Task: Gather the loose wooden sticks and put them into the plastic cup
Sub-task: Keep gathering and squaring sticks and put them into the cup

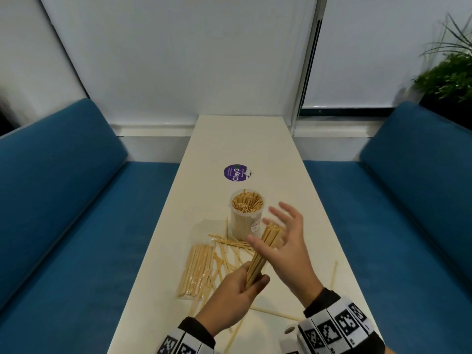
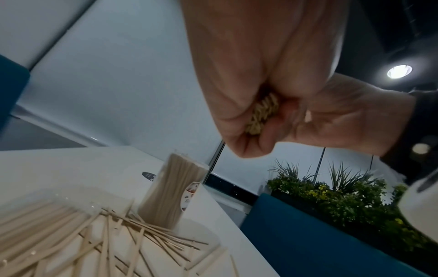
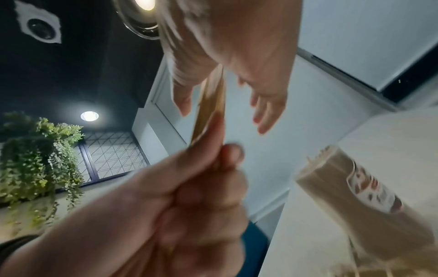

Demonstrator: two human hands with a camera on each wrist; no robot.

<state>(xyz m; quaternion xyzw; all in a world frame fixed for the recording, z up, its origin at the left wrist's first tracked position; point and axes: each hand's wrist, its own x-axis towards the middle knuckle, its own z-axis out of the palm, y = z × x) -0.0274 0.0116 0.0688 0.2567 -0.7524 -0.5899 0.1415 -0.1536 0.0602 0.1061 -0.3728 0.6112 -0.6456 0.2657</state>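
A clear plastic cup (image 1: pixel 246 215) packed with upright wooden sticks stands mid-table; it also shows as the cup (image 2: pixel 173 193) and the cup (image 3: pixel 355 196). Just in front of it, above the table, my left hand (image 1: pixel 251 278) grips the lower end of a slanted bundle of sticks (image 1: pixel 265 249). My right hand (image 1: pixel 270 226) lies against the bundle's upper part with fingers straight and spread. The bundle's end (image 2: pixel 261 114) peeks from my left fist. Loose sticks (image 1: pixel 229 251) lie scattered beside the cup.
A clear bag of sticks (image 1: pixel 196 269) lies at the left of the white table (image 1: pixel 242 139). Single sticks (image 1: pixel 334 274) lie near its right edge and front. A purple sticker (image 1: pixel 236 172) sits beyond the cup. Blue sofas (image 1: pixel 63 200) flank the table.
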